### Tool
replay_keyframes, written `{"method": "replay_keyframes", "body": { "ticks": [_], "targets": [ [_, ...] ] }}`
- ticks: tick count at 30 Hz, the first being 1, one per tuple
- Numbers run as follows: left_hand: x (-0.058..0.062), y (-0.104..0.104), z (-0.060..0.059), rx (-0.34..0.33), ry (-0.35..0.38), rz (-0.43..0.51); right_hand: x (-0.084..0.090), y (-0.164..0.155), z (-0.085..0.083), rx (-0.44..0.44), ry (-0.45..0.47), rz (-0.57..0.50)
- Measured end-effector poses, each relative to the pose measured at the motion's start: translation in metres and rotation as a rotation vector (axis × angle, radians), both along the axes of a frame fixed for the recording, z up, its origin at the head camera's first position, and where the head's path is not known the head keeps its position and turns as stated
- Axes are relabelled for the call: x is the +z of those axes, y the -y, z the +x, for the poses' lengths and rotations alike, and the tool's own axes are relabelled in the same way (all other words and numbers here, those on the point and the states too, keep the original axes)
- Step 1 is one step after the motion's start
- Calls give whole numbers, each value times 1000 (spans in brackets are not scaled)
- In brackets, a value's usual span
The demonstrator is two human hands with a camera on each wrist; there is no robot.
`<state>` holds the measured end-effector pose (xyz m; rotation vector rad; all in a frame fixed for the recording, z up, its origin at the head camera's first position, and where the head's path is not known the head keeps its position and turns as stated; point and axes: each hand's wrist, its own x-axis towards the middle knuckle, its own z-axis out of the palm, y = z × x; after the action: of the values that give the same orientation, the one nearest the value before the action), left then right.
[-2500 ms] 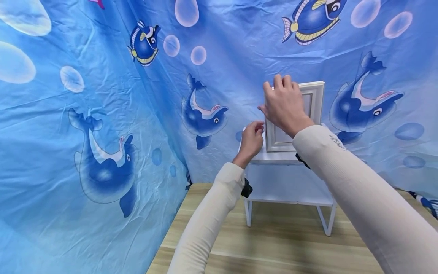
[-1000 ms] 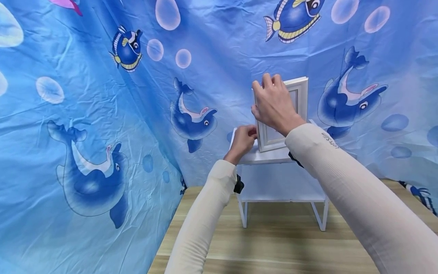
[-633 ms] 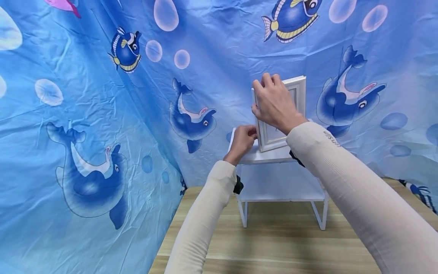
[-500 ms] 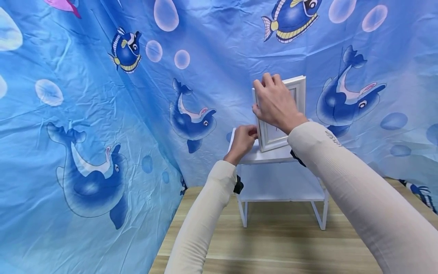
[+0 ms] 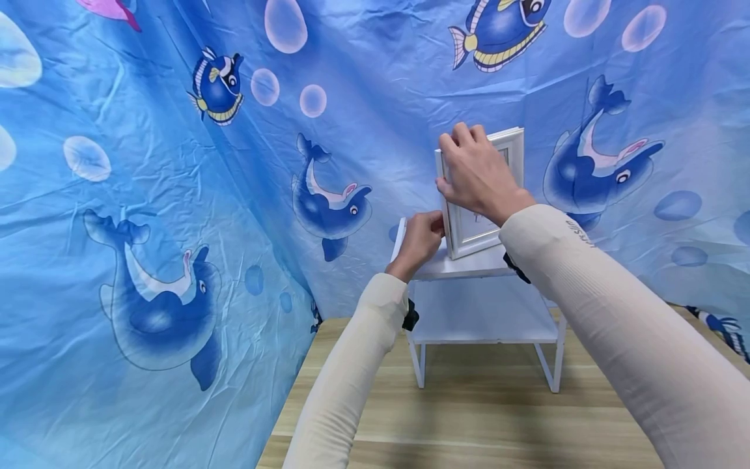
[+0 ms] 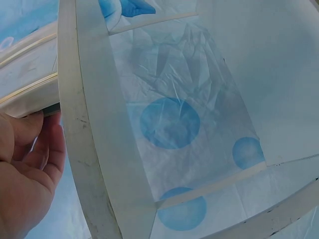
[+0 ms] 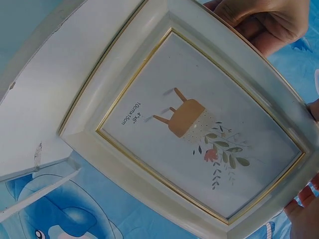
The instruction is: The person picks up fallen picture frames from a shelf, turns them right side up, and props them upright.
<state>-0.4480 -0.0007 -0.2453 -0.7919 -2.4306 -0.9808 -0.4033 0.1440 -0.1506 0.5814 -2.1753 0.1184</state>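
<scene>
showing plant print [image 7: 199, 124], hidden overhead

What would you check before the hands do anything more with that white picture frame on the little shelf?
1. Right hand grips the picture frame at its upper left corner: ok.
2. Left hand holds the frame's lower left corner: ok.
3. Frame's bottom edge flat on the white shelf: not ok, it looks tilted.
4. Glass and print intact in the right wrist view: ok.
5. Stand behind the frame open: cannot tell.
</scene>
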Motion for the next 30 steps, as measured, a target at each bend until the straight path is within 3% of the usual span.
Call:
{"method": "replay_keyframes", "body": {
  "ticks": [8,30],
  "targets": [
    [2,0,0,-4,32,-14,1,-2,-1,16,31,5],
    [4,1,-2,-43,-4,-130,0,-6,-6,59,58,-30]
  ]
}}
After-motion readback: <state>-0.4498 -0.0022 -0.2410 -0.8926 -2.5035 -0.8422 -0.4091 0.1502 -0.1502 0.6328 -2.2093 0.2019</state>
